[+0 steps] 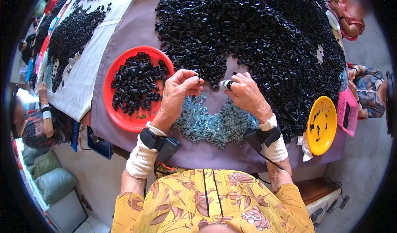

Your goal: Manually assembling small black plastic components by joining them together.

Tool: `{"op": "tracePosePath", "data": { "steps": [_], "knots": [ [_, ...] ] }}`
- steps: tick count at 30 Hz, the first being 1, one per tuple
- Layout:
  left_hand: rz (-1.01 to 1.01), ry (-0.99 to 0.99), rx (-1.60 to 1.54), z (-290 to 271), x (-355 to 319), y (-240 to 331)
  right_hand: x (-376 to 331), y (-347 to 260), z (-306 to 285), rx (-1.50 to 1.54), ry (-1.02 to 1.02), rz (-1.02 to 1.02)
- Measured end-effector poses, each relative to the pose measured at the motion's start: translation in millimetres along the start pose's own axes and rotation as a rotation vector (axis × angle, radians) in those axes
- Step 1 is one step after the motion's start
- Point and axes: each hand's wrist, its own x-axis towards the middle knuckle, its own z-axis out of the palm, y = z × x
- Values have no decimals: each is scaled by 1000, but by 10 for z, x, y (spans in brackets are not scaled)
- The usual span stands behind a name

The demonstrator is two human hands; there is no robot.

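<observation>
My left hand [180, 91] is closed in a pinch on a small black plastic part [199, 79] at its fingertips. To its right and apart from it, my right hand [248, 93] is closed too, with a white and dark wrap [227, 84] round one finger; what it grips is hidden. Below both hands spreads a heap of small silvery-blue pieces [215, 125] that look like springs. A large pile of black plastic parts [248, 30] lies beyond them. The red round tray [108, 105] beside my left hand holds many similar black parts.
At the right stand a yellow oval plate [326, 129] with a few black bits and a pink basket [346, 109]. A white crumpled cloth [305, 148] lies near the edge of the mauve tablecloth [120, 63]. Other people sit along the left and right sides.
</observation>
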Motion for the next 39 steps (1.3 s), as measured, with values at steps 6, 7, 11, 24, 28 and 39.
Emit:
{"op": "tracePosePath", "data": {
  "steps": [6,7,11,24,28,39],
  "knots": [
    [-4,-11,28,10,-17,1,129,-86,192,-35,-65,-40],
    [-10,-10,30,8,-18,3,132,-66,177,-36,-66,-39],
    [-6,-3,24,-38,-14,-15,64,35,26,88,5,53],
    [-10,-20,49,22,-16,-12,-105,-21,2,-142,-70,-11],
    [-6,-25,41,13,-19,-39,-121,-91,13,-190,-148,-34],
    [29,-105,70,70,-49,-44,-77,-111,114,-203,-104,-67]
  ]
}}
